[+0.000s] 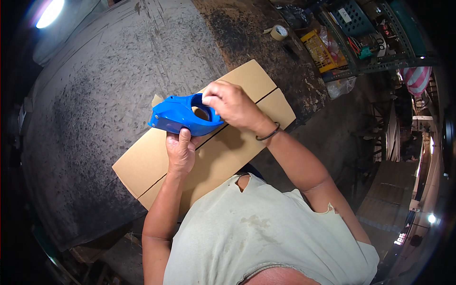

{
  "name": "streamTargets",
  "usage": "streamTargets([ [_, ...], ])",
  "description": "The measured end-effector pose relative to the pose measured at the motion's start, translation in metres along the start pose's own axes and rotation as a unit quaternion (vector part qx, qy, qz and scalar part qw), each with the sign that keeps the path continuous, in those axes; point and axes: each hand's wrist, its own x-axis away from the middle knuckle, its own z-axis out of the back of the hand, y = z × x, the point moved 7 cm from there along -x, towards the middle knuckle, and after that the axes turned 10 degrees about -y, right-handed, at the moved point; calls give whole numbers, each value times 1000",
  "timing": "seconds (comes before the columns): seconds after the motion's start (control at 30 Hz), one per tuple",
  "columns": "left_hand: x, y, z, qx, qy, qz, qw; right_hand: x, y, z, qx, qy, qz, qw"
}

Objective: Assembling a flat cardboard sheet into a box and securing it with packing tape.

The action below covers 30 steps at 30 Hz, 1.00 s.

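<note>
A blue tape dispenser [183, 115] is held above a cardboard box [142, 164], over the dark gap between its two top flaps. My left hand [180, 151] grips the dispenser from below, thumb up along its near side. At the dispenser's right end, my right hand [232, 105] has its fingers curled over the rim of the round opening; its fingertips are partly hidden. Inside that opening shows a roll of tan tape [201, 113]. A short tan tape end [156, 100] sticks up at the dispenser's left end.
The box lies across a worn grey and brown table [118, 61]. Farther off at the right sit a loose tape roll [279, 32] and a yellow basket [324, 51]. Beside them, a metal rack [375, 68] holds a dark perforated bin [354, 19].
</note>
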Motion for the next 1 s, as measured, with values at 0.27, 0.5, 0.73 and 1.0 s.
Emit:
streamTargets([
  [0.27,2,-3,3,-15,1,-4,1000,-6,-9,-26,272,-60,-26,960],
  [0.5,3,-3,2,-31,3,-18,999,-14,-10,-30,323,-132,-72,934],
  [0.73,1,-2,2,-6,2,-9,1000,-16,12,-27,179,-156,-65,969],
  [1.0,1,1,-2,0,-17,-4,1000,-3,21,-18,22,-173,-37,984],
])
